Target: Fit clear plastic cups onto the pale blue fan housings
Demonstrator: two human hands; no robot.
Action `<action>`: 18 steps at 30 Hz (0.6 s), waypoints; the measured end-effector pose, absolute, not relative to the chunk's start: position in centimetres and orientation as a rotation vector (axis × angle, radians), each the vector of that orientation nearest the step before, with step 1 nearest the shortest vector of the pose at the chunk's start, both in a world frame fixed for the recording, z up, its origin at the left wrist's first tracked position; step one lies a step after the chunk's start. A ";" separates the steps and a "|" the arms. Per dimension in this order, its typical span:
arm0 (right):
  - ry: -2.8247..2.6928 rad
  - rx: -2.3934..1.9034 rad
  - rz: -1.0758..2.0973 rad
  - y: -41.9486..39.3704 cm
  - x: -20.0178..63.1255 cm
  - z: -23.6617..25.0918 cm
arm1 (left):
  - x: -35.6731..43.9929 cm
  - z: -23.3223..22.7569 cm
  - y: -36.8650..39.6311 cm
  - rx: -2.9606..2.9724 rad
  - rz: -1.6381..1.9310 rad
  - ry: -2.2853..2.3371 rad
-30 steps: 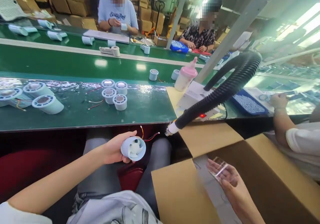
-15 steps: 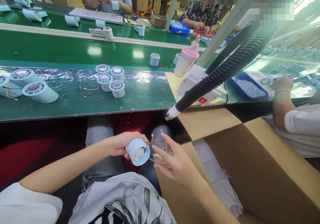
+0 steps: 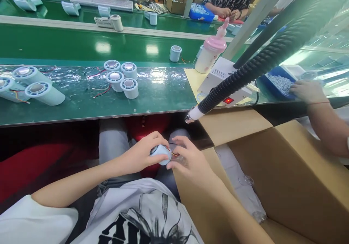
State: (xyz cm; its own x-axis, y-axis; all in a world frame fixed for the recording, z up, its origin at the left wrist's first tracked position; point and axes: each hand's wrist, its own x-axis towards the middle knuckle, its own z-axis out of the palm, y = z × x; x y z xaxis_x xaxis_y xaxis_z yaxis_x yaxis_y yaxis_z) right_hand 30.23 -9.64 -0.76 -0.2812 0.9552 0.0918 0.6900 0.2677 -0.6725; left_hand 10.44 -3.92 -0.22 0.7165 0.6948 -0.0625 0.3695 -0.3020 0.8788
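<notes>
My left hand [image 3: 147,153] is closed around a light-blue fan housing [image 3: 163,154], a short cylinder with thin coloured wires at its right end. Facing it, my right hand [image 3: 192,158] has its fingers curled around a clear plastic cover [image 3: 178,159], mostly hidden by the fingers. The cover meets the right end of the housing; whether it is seated there I cannot tell. Both hands are above my lap, in front of the bench edge.
On the green bench [image 3: 155,102] stand several light-blue cylinders [image 3: 129,88]. A black flexible hose [image 3: 234,80] reaches down over the edge beside a white box with a red switch [image 3: 228,100]. At right is an open carton [image 3: 294,171]; a co-worker's hand [image 3: 308,91] is beyond.
The housing has turned from showing its fan blades to lying sideways. My right hand has brought the clear cover against its end. The view has tilted slightly down.
</notes>
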 end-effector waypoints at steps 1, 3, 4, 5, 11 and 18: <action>-1.984 -1.467 0.800 -9.7 30.2 -0.5 | 10.4 -0.4 -3.9 1.896 0.457 0.827; -1.844 -1.456 0.901 -9.8 30.1 0.0 | 10.4 -1.0 -3.8 1.848 0.540 0.847; -1.769 -1.463 0.934 -9.9 30.2 0.2 | 10.4 -1.3 -3.7 1.841 0.568 0.839; -1.693 -1.475 0.969 -9.9 30.2 0.4 | 10.3 -1.6 -3.6 1.853 0.582 0.815; -1.295 -1.511 1.184 -9.8 30.6 0.4 | 10.1 -2.8 -3.4 1.916 0.536 0.641; -1.023 -1.387 1.321 -9.2 31.3 -0.5 | 10.5 -2.3 -3.5 1.527 0.426 0.636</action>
